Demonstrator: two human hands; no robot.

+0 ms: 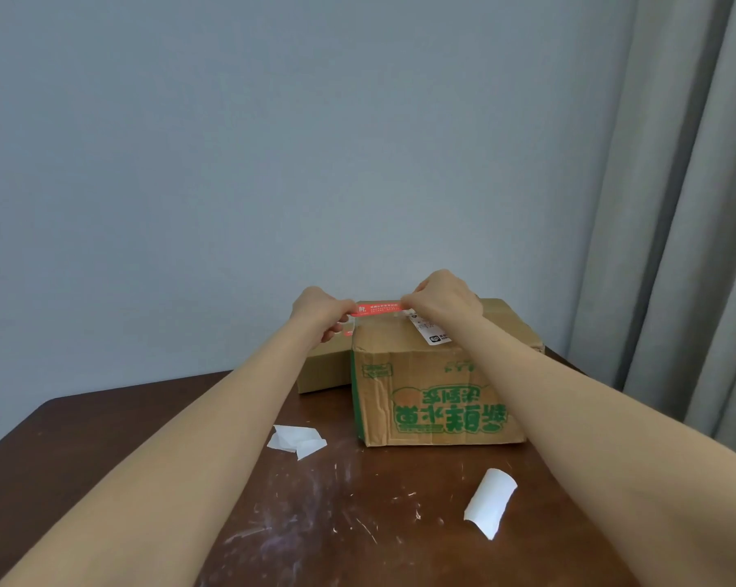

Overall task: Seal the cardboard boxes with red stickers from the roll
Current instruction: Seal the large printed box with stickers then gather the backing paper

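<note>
Currently both hands raised at far side of desk point(315, 523). Left hand point(321, 309) pinches left end of red sticker point(378, 309), right hand point(444, 296) pinches right end; fingers of both curled on it. Sticker stretched level between them, over top far edge of green-printed cardboard box point(434, 400); contact with box unclear. White shipping label point(431, 332) on box top. Lower plain cardboard box point(321, 370) just left, behind. White paper scraps point(297, 440) near left of box; curled white paper strip point(490, 502) nearer, right. Grey curtain point(688, 205) far right.

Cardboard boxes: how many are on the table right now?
2. The green-printed box stands right of centre; a lower plain box sits at its left, partly behind the left arm. Others may be hidden behind them.
</note>
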